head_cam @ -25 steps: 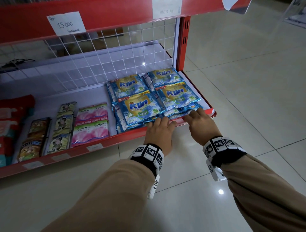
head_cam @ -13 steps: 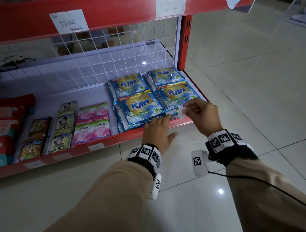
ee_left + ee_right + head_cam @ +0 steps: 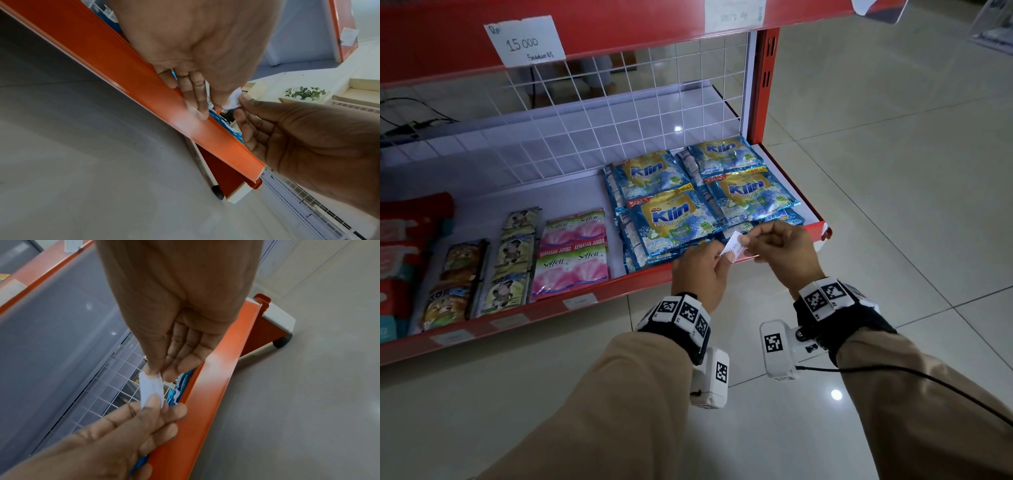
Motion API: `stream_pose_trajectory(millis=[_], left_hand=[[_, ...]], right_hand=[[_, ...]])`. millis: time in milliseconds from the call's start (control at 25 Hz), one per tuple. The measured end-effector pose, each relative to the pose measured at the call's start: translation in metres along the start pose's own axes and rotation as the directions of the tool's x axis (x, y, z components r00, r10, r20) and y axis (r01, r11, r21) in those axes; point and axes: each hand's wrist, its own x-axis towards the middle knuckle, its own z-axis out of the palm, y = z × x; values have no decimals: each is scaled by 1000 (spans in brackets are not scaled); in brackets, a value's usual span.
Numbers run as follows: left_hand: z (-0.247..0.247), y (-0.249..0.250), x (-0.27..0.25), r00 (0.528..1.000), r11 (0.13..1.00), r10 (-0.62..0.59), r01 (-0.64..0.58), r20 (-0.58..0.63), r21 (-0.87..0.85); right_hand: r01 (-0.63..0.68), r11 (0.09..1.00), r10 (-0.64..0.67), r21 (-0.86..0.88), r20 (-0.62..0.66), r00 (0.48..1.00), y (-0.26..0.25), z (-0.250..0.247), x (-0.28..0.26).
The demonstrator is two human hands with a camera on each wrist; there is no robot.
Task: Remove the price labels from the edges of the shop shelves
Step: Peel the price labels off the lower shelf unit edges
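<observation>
A small white price label (image 3: 734, 247) hangs just above the red front edge (image 3: 647, 279) of the bottom shelf, off the strip. My right hand (image 3: 748, 241) pinches its upper end between thumb and fingers, plain in the right wrist view (image 3: 152, 372). My left hand (image 3: 722, 261) pinches the lower end with its thumb (image 3: 154, 402). In the left wrist view the label (image 3: 233, 101) sits between both hands, and my left fingers (image 3: 195, 97) lie against the shelf edge (image 3: 102, 48). More labels (image 3: 580, 301) stay on the edge further left.
Blue Klin sachets (image 3: 674, 219) lie stacked behind my hands, with pink Soffell sachets (image 3: 571, 253) and other packets to the left. The upper shelf carries a handwritten 15.000 label (image 3: 525, 39) and another label (image 3: 734, 13). A red upright (image 3: 767, 85) ends the shelf; tiled floor lies beyond.
My right hand pulled the label off the shelf edge and lifted it. My left hand left the edge, rose, and now pinches the label's other end.
</observation>
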Motion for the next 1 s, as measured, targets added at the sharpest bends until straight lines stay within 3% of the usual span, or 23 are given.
stream_pose_trajectory(millis=[80,120,200,240,320,360,520,800,1000], left_hand=[[-2,1,1,999,996,24,-27,27,91],[-3,3,1,998,986,37,-45,51,163],[-2,6,1,993,951,53,-82,105,299],[-1,8,1,991,936,52,-91,123,340],[-2,12,1,990,922,48,-96,135,375],[-3,13,0,990,917,57,-104,132,385],[-5,13,-6,989,888,104,-140,107,439],[-4,15,-12,1000,896,23,-20,-1,444],[-1,11,-11,997,866,22,-53,69,498]], right_hand=[[110,986,-114,-128,-25,993,-2,-8,4],[219,942,-220,-254,22,975,-4,-12,4],[470,720,-387,-511,266,883,-9,-14,5],[545,590,-391,-596,381,838,-10,-12,6],[570,435,-339,-697,460,821,-10,-10,5],[549,422,-334,-721,440,834,-9,-10,4],[489,541,-431,-684,274,860,-3,-20,5],[523,439,-467,-731,312,827,4,-17,12],[547,359,-436,-757,382,815,11,-11,12]])
